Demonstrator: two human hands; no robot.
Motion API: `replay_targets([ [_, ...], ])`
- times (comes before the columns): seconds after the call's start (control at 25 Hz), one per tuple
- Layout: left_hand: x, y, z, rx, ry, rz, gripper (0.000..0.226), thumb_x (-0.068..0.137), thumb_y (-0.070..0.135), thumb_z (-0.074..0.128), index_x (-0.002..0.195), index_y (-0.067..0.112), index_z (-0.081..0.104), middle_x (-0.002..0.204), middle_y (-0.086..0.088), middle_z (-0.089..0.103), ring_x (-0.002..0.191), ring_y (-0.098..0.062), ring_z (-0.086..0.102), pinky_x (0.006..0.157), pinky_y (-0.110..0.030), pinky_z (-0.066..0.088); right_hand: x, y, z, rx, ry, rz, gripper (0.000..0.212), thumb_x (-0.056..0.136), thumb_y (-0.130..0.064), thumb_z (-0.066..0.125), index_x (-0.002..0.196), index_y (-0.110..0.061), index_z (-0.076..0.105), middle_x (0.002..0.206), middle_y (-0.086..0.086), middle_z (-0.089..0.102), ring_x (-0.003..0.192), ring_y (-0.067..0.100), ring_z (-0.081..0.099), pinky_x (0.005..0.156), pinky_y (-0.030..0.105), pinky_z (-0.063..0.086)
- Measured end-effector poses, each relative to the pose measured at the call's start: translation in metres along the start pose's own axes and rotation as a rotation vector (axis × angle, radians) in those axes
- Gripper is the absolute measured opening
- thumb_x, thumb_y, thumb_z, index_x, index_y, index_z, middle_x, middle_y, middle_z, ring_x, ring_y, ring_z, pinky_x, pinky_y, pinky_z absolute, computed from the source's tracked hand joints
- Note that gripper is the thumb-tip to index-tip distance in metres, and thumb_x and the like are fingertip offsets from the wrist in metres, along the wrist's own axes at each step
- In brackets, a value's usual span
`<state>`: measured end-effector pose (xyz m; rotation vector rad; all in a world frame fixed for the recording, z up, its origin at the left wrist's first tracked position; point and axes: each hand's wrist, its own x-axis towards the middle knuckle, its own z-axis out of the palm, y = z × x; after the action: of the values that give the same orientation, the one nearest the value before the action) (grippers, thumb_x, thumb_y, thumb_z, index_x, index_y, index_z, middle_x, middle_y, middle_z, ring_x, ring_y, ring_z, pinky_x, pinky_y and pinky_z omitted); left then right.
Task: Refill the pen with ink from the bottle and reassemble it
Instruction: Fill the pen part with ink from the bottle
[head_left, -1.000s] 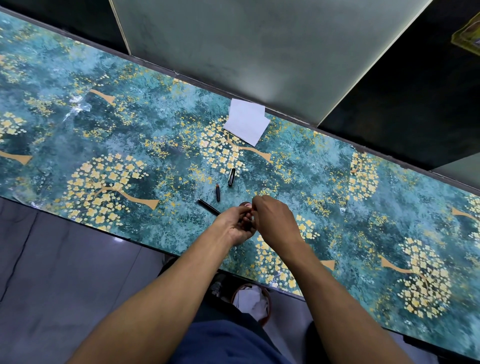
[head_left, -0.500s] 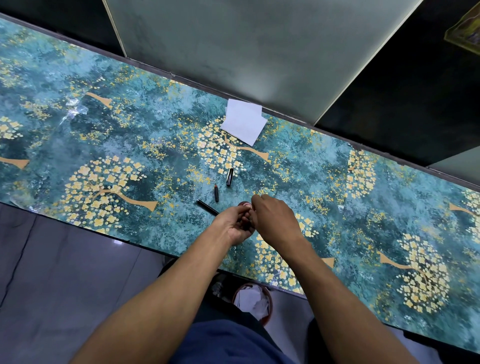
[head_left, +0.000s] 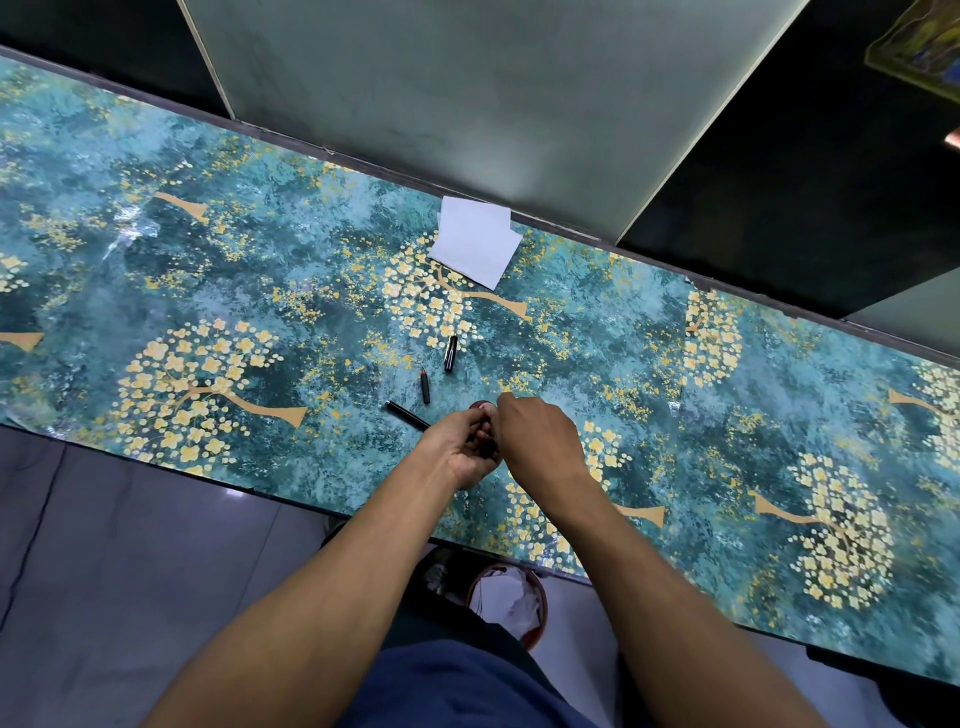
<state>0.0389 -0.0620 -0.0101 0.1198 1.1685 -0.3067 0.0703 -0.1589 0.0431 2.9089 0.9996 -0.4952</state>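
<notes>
Hands: both meet over the near middle of the table (head_left: 156, 291), fingertips together above a small round thing.
Left hand (head_left: 460, 447): palm turned partly up, fingers curled in around something dark near the right hand's fingers; what it is cannot be made out, and how tight the hold is cannot be told.
Right hand (head_left: 540, 441): back of the hand faces the camera, fingers bent down and pinched at the tips just beside the left fingers; whether they hold anything is hidden.
Ink bottle (head_left: 479, 406): only a reddish round top shows, peeking out just beyond the fingertips of both hands; the rest is covered.
Pen barrel (head_left: 408, 414): long thin black piece lying flat on the table, its near end running under the left hand.
Pen front part (head_left: 425, 387): short dark piece with a reddish tip, lying free just beyond the barrel, pointing away from the person.
Pen cap (head_left: 450, 354): short black glossy piece, lying free a little farther out, near the front part but not touching it.
Paper (head_left: 475, 247): white folded sheets at the far edge of the table, well apart from the pen pieces.
Table: long top covered in a teal sheet printed with yellow flowering trees.
Bin (head_left: 511, 603): round, red-rimmed, with white crumpled stuff inside, on the floor under the near table edge between the forearms.
</notes>
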Motion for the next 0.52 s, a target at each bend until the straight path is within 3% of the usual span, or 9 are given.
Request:
replay_targets([
  [0.08,-0.0007,0.0012,0.0000,-0.053,-0.008,-0.012,0.027,0.091,0.007,0.065,0.067,0.005,0.055,0.045,-0.004,0.047,0.032,-0.008,0.042,0.048,-0.016,0.051,-0.0024,0.0035,0.0005,0.036,0.043,-0.033,0.024,0.104,-0.027,0.042,0.110,-0.008,0.055,0.103,0.014,0.065,0.092,0.038,0.063,0.064,0.037,0.033],
  [0.24,-0.0005,-0.0012,-0.0001,0.060,-0.014,0.010,0.026,0.093,0.011,0.062,0.069,0.009,0.055,0.043,-0.001,0.046,0.031,-0.007,0.041,0.053,-0.014,0.045,-0.0027,0.0052,-0.0028,0.015,0.051,-0.110,0.017,0.102,-0.021,0.044,0.107,-0.009,0.055,0.103,0.013,0.064,0.092,0.034,0.060,0.068,0.036,0.031],
  [0.52,-0.0004,-0.0016,0.0004,0.074,-0.024,0.020,0.024,0.095,0.012,0.061,0.072,0.009,0.057,0.040,-0.001,0.044,0.029,-0.007,0.038,0.043,-0.015,0.042,-0.0007,-0.0014,-0.0001,-0.019,-0.013,-0.029,0.020,0.099,-0.016,0.046,0.111,-0.005,0.057,0.106,0.015,0.067,0.096,0.037,0.065,0.066,0.036,0.034],
])
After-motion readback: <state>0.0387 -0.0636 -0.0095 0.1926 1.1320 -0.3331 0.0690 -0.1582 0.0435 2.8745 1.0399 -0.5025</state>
